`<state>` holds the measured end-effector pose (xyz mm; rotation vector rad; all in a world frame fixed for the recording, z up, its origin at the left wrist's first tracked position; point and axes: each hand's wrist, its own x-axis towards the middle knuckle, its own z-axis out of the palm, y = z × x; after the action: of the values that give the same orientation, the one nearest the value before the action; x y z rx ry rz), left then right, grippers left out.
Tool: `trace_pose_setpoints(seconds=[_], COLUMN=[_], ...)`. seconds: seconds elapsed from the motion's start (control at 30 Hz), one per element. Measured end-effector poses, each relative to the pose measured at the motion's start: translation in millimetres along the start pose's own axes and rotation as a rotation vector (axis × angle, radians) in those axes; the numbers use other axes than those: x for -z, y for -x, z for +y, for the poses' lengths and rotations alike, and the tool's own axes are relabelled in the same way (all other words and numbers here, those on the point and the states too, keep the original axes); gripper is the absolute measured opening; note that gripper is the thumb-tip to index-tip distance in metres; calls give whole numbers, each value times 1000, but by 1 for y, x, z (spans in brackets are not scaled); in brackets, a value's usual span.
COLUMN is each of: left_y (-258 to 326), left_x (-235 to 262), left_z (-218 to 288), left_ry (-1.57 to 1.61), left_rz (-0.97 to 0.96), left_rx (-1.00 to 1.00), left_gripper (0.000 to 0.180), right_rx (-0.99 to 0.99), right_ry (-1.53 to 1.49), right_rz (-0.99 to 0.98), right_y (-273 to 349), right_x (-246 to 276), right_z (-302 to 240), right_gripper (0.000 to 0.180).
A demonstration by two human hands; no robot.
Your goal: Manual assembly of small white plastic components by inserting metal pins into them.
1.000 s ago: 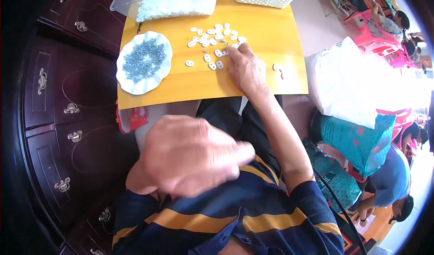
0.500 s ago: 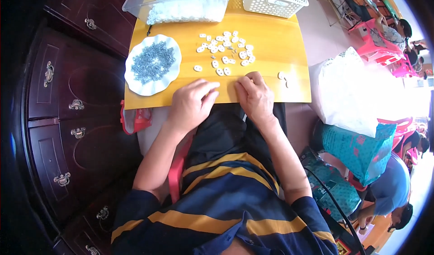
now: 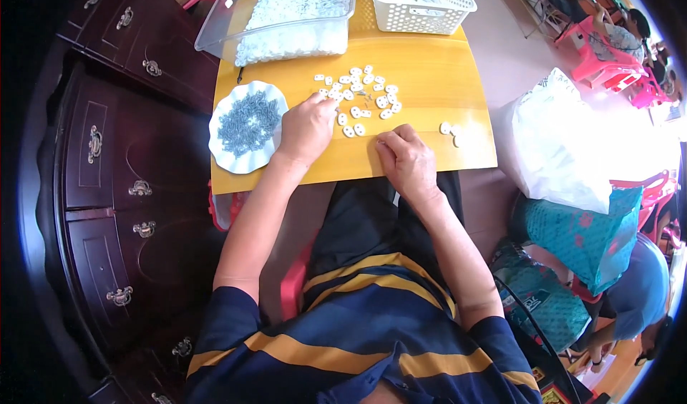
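Left hand [image 3: 309, 128], head view, moved from table's near edge to nine-o'clock side of scattered white oval two-holed pieces [image 3: 348, 95]; loose pieces now within its reach. Left finger gap: cannot tell. Right hand [image 3: 409, 159] at five o'clock of pieces, fingers curled; contents cannot be told. Yellow wood-look table [image 3: 429, 67]: fluted white plate [image 3: 243, 165] of grey metal pins [image 3: 247, 125] at ten o'clock, clear plastic tub [image 3: 220, 37] eleven, perforated white basket [image 3: 418, 21] one. Room: dark-red wooden cabinet [image 3: 107, 261] at nine, white sack [image 3: 554, 139] three.

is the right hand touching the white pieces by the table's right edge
Apart: the head view shows yellow tabletop between the right hand and white pieces.
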<state>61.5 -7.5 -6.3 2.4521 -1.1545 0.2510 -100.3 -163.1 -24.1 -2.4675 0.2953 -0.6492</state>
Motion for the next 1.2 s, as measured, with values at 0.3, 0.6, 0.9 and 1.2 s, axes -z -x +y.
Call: trace_pose_setpoints(seconds=[0.3, 0.6, 0.9, 1.2], left_y=[-13, -15, -23, -12], left_x=[-1, 5, 5, 36], left_z=[-3, 5, 16, 43], left_ry=[-103, 85, 97, 75], left_rz=[-109, 9, -4, 68], left_rx=[-70, 27, 12, -168], left_gripper=[8, 9, 10, 7], right_rx=[-33, -145, -221, -340], right_ry=[-23, -307, -477, -712], right_rz=[2, 79, 80, -194], right_y=[-1, 1, -15, -61], right_x=[-1, 2, 10, -7], right_z=[1, 11, 5, -8], right_gripper=[9, 9, 16, 22])
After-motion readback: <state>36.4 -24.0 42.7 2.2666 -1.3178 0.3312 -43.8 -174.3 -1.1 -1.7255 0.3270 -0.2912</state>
